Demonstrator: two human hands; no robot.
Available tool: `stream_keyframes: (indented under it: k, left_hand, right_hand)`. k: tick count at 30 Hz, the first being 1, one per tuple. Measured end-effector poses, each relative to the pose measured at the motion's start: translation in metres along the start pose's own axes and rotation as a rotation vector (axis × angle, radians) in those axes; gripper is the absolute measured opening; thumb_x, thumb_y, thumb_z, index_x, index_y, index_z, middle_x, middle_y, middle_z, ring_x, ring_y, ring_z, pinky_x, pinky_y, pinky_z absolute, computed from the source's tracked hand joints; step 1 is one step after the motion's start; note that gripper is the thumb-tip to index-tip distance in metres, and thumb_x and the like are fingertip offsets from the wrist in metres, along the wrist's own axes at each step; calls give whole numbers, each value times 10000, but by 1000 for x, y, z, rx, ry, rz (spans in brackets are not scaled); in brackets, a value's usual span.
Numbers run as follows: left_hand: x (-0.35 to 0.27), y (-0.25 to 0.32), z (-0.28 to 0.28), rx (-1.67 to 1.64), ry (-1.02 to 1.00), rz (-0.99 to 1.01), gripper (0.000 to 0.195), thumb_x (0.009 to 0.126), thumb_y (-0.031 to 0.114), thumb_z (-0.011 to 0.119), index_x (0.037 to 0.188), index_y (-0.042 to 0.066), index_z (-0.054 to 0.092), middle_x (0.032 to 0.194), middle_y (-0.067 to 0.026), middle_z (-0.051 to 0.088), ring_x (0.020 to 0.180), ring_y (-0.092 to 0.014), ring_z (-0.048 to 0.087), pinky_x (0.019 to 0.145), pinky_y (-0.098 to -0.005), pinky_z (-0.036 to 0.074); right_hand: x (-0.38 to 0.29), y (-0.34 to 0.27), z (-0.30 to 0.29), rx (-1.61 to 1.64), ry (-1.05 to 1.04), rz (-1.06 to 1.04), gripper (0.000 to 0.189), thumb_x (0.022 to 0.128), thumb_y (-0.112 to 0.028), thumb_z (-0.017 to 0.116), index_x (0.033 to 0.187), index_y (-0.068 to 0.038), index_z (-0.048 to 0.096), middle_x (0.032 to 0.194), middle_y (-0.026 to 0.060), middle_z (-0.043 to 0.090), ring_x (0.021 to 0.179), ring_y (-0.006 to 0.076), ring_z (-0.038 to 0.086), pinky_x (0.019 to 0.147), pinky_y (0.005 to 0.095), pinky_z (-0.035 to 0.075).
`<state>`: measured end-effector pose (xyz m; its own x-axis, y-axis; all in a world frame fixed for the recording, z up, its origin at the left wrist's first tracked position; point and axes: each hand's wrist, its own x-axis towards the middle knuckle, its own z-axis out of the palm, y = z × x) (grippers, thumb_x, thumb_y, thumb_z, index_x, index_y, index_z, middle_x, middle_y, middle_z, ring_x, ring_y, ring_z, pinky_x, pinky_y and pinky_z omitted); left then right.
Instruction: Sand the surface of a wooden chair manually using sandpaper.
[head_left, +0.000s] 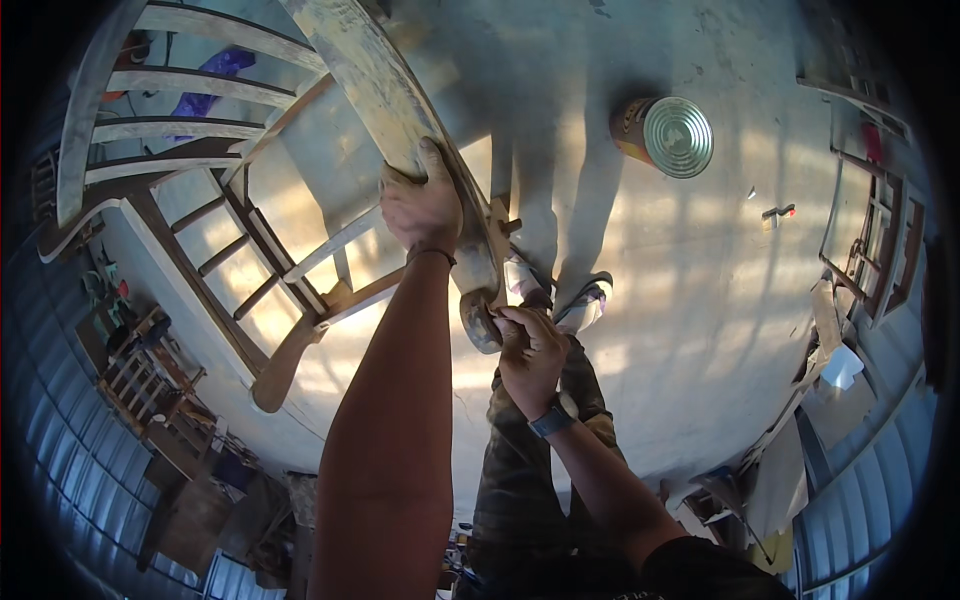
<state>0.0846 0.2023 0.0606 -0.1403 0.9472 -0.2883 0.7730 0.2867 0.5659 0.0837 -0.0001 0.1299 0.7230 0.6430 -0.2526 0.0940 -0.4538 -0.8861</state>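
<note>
A wooden armchair frame stands before me, its pale, patchy armrest (375, 82) running from the top towards my body. My left hand (424, 199) lies over this armrest, with the thumb on top and the fingers bent around its edge. At the armrest's rounded front end (478, 319), my right hand (531, 352) has its thumb and fingers pinched together against the side. Whether something small sits between those fingertips is hidden. The slatted backrest (202, 86) rises at upper left, and the other armrest (289, 360) ends lower left. Bare seat rails (259, 240) show between them.
A large metal tin (675, 137) stands on the concrete floor (675, 315) at upper right. Nearby lies a small brush-like item (778, 215). Another wooden frame (889, 240) leans at the right wall, beside boards (832, 405). Stacked furniture (154, 375) lines the left side.
</note>
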Motion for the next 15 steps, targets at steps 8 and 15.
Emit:
stream_keyframes:
  k: [8,15]
  left_hand:
    - [-2,0,2,79,27,-5,641,935,581,599,1113,-35,628,1034,-276,710,986,-444,683,880,-486,528]
    - [-4,1,3,55,7,-5,648,937,588,594,1119,-33,629,1057,-274,705,1001,-440,678,889,-477,524]
  right_hand:
    - [12,-5,3,17,-3,-34,147,860,65,650,987,12,702,865,155,721,774,307,697,698,365,543]
    - [13,-2,1,45,-19,-19,128,855,85,674,963,25,707,861,161,722,773,284,707,702,334,536]
